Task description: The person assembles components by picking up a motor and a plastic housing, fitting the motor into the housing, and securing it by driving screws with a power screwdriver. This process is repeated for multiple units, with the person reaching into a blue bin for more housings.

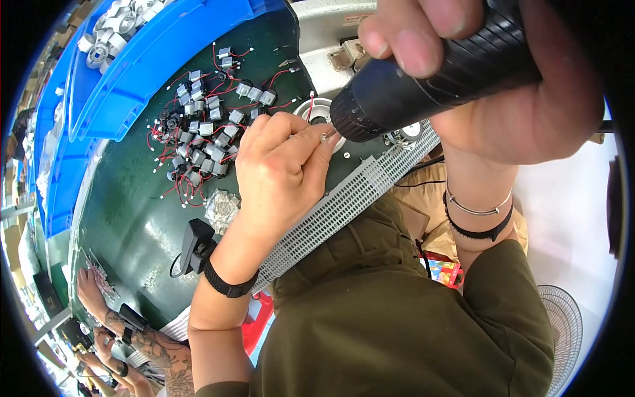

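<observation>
My right hand [503, 99] is wrapped round a black electric screwdriver [410, 92] with a ribbed body, held tilted with its nose down to the left. My left hand [278, 165] is closed in a pinch just off that nose, on what looks like a small metal screw [324, 137]. Beneath the fingertips sits a round white part [320, 106], partly hidden by the left hand. Left of that hand lies a pile of small grey motors [205, 132] with red and black wires. Another small screw [346, 155] rests on the green tabletop [126, 192].
Blue bins [172, 46] at the far left hold white and grey plastic parts. A perforated strip [331, 218] runs along the near table edge. A crumpled clear bag [221, 210] lies near my left forearm. Other people's hands [91, 291] work at lower left. A fan [562, 324] stands lower right.
</observation>
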### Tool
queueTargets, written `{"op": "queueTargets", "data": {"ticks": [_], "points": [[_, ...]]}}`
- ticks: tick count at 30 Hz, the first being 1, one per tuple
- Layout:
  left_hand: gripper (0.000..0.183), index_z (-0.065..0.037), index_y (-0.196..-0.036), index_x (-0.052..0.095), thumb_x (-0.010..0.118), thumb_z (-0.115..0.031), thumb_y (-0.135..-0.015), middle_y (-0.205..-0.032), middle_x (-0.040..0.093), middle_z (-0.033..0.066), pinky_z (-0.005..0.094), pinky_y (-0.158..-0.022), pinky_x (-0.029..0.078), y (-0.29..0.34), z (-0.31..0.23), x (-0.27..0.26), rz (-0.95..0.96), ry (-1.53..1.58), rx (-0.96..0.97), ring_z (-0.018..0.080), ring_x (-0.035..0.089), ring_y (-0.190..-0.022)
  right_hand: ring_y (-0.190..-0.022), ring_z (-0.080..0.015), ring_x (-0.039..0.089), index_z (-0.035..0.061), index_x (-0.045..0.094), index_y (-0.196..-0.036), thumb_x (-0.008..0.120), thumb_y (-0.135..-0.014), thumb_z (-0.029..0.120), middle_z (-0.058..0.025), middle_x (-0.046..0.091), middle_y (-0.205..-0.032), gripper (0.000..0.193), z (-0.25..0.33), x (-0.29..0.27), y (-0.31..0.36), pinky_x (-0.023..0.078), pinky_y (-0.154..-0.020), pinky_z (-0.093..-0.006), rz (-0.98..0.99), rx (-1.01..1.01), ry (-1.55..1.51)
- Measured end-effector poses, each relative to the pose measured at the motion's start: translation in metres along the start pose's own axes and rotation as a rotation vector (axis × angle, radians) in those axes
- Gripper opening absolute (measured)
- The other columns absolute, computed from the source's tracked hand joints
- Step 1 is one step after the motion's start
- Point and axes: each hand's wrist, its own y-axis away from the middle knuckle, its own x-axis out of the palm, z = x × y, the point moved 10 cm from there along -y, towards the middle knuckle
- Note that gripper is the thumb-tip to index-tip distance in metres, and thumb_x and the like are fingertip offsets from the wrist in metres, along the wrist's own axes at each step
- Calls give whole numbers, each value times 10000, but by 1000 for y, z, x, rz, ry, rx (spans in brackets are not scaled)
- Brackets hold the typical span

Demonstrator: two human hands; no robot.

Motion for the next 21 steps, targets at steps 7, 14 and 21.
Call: {"op": "queueTargets", "data": {"ticks": [7,14,21], "points": [[87,-64,-771,698,730,-69,-691,-683,549,26,328,-557,405,1,5,-1,-20,-1,-54,205,514,-601,-679,-203,572,-72,432,-1168,589,-886,97,-160,562,-789,364,1,8,0,488,-657,-277,-30,-139,5],[73,-67,-761,697,725,-70,-694,-684,551,26,330,-564,413,1,5,2,-10,-20,-53,204,527,-604,-670,-202,571,-73,426,-1176,589,-885,87,-161,563,-787,370,10,-1,4,489,-652,-278,-70,-280,11],[60,-69,-724,691,733,-71,-681,-659,545,26,326,-548,419,3,10,3,-50,-15,-150,203,535,-594,-661,-201,570,-73,420,-1184,588,-884,78,-161,563,-785,376,13,2,13,490,-647,-278,-103,-423,17]]}}
